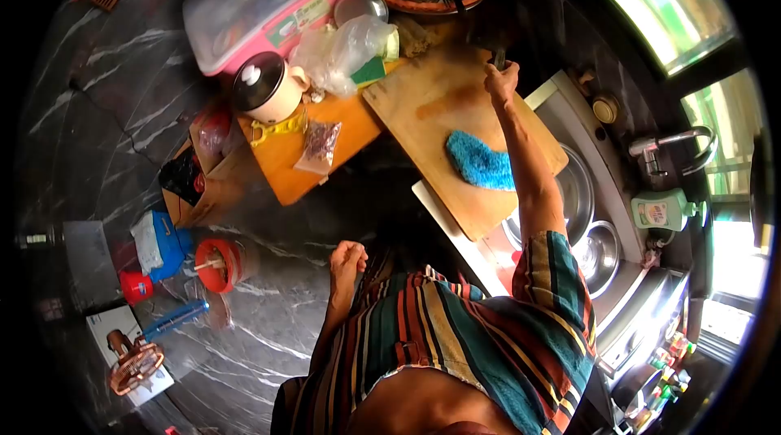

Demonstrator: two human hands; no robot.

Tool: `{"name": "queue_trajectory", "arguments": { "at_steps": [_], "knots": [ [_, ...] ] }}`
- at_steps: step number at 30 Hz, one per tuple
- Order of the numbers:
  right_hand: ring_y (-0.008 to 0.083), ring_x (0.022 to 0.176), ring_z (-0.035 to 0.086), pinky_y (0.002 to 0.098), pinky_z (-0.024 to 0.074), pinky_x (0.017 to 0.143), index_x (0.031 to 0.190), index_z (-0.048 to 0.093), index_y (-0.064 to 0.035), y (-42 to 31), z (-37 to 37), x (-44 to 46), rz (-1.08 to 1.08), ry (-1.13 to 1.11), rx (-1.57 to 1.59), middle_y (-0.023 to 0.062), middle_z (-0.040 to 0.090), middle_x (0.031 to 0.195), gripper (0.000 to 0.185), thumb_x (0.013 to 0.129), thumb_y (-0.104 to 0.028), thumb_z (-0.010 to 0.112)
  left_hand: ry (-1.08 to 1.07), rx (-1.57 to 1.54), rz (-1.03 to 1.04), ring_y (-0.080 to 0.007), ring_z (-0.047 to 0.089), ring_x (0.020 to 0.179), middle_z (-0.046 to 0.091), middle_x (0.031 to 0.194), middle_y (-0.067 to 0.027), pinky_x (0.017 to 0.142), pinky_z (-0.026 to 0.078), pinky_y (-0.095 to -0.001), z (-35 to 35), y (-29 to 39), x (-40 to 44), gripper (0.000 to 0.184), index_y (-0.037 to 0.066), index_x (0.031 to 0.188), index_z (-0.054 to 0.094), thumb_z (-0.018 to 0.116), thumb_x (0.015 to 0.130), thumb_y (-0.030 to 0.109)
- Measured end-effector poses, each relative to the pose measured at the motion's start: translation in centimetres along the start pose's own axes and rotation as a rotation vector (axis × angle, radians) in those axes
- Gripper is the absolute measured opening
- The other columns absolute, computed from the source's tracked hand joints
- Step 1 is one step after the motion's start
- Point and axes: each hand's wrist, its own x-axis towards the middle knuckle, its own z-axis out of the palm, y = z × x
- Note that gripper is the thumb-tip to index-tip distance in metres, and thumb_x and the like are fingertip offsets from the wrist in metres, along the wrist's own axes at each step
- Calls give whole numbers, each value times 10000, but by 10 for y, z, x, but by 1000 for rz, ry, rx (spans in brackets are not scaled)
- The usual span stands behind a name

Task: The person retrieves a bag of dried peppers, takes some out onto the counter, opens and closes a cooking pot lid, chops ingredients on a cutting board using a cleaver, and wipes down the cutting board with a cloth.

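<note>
My right arm stretches over a wooden board (399,110), and my right hand (502,81) is closed round the handle (499,57) of a dark utensil. Its far end fades into shadow, so I cannot make out its kind. A fuzzy blue cloth (478,160) lies on the board beside my forearm, close to a brownish stain. My left hand (348,258) hangs at my side with its fingers curled and nothing visible in them, away from the board.
Left of the board, an orange table (281,171) bears a lidded pot (264,89), yellow scissors (277,128) and a small packet (319,146). A pink storage box (277,8) stands behind. Sink bowls (598,260) and a tap (651,146) are right. A red bucket (218,266) is on the floor.
</note>
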Motion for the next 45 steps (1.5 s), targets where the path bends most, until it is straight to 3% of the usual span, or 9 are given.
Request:
{"name": "queue_trajectory", "arguments": {
  "at_steps": [11, 14, 16, 19, 25, 29, 32, 35, 45],
  "knots": [
    [83, 426, 476, 229, 354, 373, 1119, 530, 10, -67, 8, 52, 234, -160, 90, 42, 534, 631, 386, 755, -62, 639, -179, -19, -233, -59, 518, 566, 600, 715, -18, 505, 431, -206, -23, 9, 153, 208, 30, 869, 586, 586, 933, 228],
    [160, 549, 584, 294, 455, 468, 1169, 542, 17, 6, 2, 84, 208, -180, -109, 100, 609, 722, 447, 752, -97, 657, -176, 87, -238, -56, 515, 572, 592, 713, -12, 512, 430, -203, -31, 26, 186, 221, 30, 887, 584, 589, 928, 247],
    [269, 793, 655, 374, 517, 672, 1212, 560, 7, 32, 7, 94, -275, -182, -319, 170, 670, 905, 518, 745, -168, 700, -193, 25, -340, -56, 515, 572, 591, 714, -11, 514, 430, -202, -44, 13, 206, 220, 30, 895, 586, 589, 928, 248],
    [356, 1012, 613, 412, 481, 856, 1253, 564, -26, 73, -2, 106, -69, -261, -589, 215, 652, 1082, 584, 740, -247, 736, -223, -8, -353, -60, 517, 571, 592, 722, -10, 516, 431, -201, -43, 8, 216, 216, 31, 909, 588, 583, 931, 245],
    [349, 1033, 566, 425, 463, 878, 1126, 624, -24, 22, -3, 90, -219, -199, -832, 214, 638, 1014, 436, 800, -302, 709, -235, 348, -206, -87, 541, 573, 583, 673, -19, 524, 444, -237, -13, 45, 229, 138, 24, 887, 592, 619, 893, 159],
    [243, 816, 629, 319, 498, 718, 1121, 625, -27, -76, -43, 18, -166, -313, -388, 147, 614, 899, 335, 850, -207, 707, -314, 292, -4, -92, 532, 571, 578, 677, -10, 541, 448, -254, -16, 38, 243, 109, 36, 877, 592, 631, 880, 138],
    [329, 943, 573, 409, 478, 793, 1219, 602, -91, -108, -84, -85, -510, -430, -832, 188, 571, 1044, 478, 810, -291, 750, -380, 342, 52, -79, 519, 581, 568, 689, -4, 555, 459, -247, -5, 63, 248, 144, 32, 888, 586, 616, 900, 172],
    [363, 1103, 468, 509, 361, 934, 1325, 525, -149, -157, -104, -163, -205, -638, -1040, 166, 504, 1202, 674, 808, -568, 632, -460, 289, 50, -81, 529, 596, 575, 709, -8, 562, 463, -244, 5, 71, 252, 160, 28, 898, 580, 614, 902, 184],
    [435, 785, 572, 496, 459, 648, 1085, 537, -32, -98, -105, -158, -248, -108, -1067, 250, 554, 923, 276, 922, -254, 561, -522, 269, -54, -95, 543, 555, 587, 689, -29, 536, 468, -237, 13, 56, 248, 178, 13, 892, 584, 610, 904, 189]
  ]
}}
